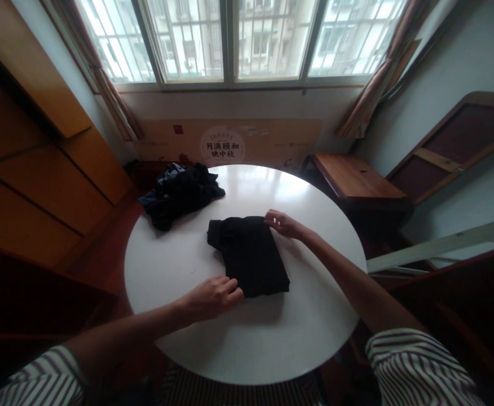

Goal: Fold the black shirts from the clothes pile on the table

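A folded black garment lies on the round white table; a collar-like band sticks out at its upper left. What kind of garment it is, I cannot tell. My left hand is closed on its lower left corner, fingertips pinching the cloth. At the upper right corner, my right hand pinches the edge between thumb and fingers. Farther back on the left of the table sits a crumpled heap of dark clothes, touched by neither hand.
A wooden side table stands behind on the right, near a leaning wooden frame. Orange-brown cabinets line the left. Barred windows with curtains are at the back, above a printed banner.
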Tool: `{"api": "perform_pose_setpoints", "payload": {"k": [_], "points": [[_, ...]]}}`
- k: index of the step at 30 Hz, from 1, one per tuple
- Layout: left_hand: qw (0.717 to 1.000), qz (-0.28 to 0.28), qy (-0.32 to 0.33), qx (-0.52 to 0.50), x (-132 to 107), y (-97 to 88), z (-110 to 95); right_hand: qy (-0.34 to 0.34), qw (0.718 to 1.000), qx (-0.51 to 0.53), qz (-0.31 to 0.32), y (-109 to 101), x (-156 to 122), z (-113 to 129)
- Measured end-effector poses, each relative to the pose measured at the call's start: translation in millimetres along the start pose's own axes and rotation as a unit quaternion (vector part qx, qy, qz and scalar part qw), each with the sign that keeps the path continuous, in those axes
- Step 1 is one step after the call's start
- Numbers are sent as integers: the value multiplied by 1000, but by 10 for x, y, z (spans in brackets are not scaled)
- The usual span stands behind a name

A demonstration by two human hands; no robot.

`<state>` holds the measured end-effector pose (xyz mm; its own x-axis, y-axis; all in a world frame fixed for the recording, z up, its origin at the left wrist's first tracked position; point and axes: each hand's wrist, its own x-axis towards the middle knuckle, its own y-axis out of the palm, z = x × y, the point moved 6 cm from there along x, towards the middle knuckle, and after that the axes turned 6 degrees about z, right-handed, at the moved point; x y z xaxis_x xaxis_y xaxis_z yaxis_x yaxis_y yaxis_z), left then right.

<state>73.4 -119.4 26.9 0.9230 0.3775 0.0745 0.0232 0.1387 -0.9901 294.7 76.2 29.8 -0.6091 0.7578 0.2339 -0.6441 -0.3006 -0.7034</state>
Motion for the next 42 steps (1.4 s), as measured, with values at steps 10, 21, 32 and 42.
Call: {"api": "perform_pose_setpoints", "payload": {"k": [10, 21, 32, 42], "points": [[999, -6, -43, -19, 32, 0, -11, 31, 998, -17, -49, 19, 288, 134], [982, -33, -172, -68, -99, 207, 157, 42, 999, 22, -10, 235, 554, 134], [972, -80, -164, -152, -40, 205, 251, 371, 902, 215, -40, 16, -183, -60], [974, -102, -132, -155, 219, 187, 287, 321, 917, 218, -98, 167, -259, 133]]}}
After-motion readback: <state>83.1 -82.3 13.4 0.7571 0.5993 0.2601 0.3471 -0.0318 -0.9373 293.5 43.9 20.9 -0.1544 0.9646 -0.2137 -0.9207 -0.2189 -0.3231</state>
